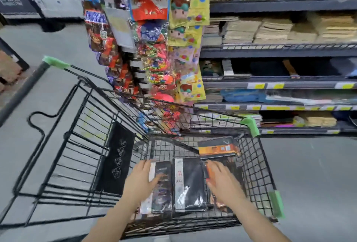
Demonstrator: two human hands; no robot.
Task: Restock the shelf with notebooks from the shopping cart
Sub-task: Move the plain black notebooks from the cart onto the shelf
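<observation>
A black wire shopping cart (257, 164) with green corner guards stands in front of me. In its small upper basket lie several black notebooks in clear wrap: one at the left (164, 187), one in the middle (190, 185), and an orange-and-black one at the back right (218, 149). My left hand (142, 179) lies flat on the left notebook, fingers spread. My right hand (222, 180) rests with spread fingers on an orange-edged notebook (207, 172) at the right. Neither hand has closed around anything. The shelf (278, 85) with notebook stacks is at the right.
Hanging bags of sweets and toys (154, 48) dangle at the shelf end, just beyond the cart's far side. Tan paper stacks (270, 29) fill the upper shelves. Grey floor (309, 174) lies between the cart and the shelf. The cart's large lower basket (87, 145) extends to the left.
</observation>
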